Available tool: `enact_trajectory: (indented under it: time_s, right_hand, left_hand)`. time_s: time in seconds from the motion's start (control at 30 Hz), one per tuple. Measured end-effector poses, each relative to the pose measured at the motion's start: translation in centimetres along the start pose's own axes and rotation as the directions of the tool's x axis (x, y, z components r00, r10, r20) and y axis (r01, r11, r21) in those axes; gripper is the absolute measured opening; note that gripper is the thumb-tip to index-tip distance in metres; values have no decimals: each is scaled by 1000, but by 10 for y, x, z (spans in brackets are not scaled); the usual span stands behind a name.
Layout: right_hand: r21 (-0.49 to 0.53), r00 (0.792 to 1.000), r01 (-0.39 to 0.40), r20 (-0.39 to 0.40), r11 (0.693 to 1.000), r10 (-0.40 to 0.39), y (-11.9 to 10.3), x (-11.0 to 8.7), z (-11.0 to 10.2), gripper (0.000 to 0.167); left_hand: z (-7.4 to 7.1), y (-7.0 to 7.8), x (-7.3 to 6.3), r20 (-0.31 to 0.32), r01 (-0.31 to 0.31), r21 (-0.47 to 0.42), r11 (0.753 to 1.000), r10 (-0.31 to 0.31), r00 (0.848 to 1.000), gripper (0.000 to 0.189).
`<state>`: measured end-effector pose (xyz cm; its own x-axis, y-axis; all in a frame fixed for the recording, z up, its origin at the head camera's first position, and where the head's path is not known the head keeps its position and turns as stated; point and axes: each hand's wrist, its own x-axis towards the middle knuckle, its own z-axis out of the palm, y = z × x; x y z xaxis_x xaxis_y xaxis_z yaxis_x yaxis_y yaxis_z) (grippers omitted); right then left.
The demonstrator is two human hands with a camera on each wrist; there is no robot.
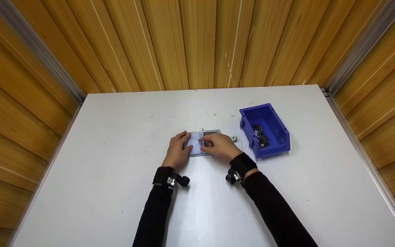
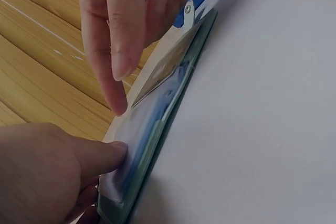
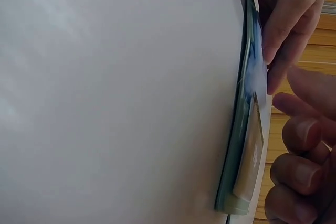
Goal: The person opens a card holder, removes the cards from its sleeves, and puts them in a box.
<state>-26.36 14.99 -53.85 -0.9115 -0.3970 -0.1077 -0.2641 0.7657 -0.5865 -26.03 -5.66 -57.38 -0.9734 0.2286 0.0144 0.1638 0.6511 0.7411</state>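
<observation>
An opened card holder (image 1: 199, 154) with a pale green edge lies on the white table. Its clear sleeves (image 2: 137, 124) look milky and bluish at the left half. On the right half sits a flat brownish-grey card or pocket (image 2: 164, 65), its kind unclear. My left hand (image 1: 178, 147) holds the left end, thumb on top of the sleeves and fingers around the edge. Just above the middle hovers my right hand (image 1: 220, 146), thumb and forefinger apart, the other fingers curled, nothing visible between them. A tab with a metal snap (image 1: 234, 138) sticks out at the right.
To the right of the holder stands a blue plastic bin (image 1: 277, 150). Several black cards (image 1: 259, 133), one marked VIP, lie inside it. Wood-patterned walls (image 1: 197, 44) border the table at the back and both sides.
</observation>
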Motion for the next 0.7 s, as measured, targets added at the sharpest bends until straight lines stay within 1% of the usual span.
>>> enact_trajectory:
  time_s: [0.17,0.3,0.43,0.53,0.7]
  right_hand:
    - [3,999,-53,10,999,53,9,-6,-5,65]
    - [-14,996,-84,20,996,85,19,-10,-7,77]
    - [-26,995,-97,23,995,98,27,-11,-9,84]
    - [-19,994,-109,10,994,110,33,-12,-10,87]
    - [3,986,-168,-1,986,168,40,-14,-13,91]
  left_hand:
    - [-1,0,-1,1,-9,-8,1000,9,1000,51]
    - [-2,0,-2,8,2,-18,1000,-1,1000,52]
    - [-2,-2,-4,15,11,-13,1000,-11,1000,52]
    - [-1,-2,-3,17,6,-12,1000,-6,1000,52]
    - [-1,-2,-1,14,5,-27,1000,-5,1000,52]
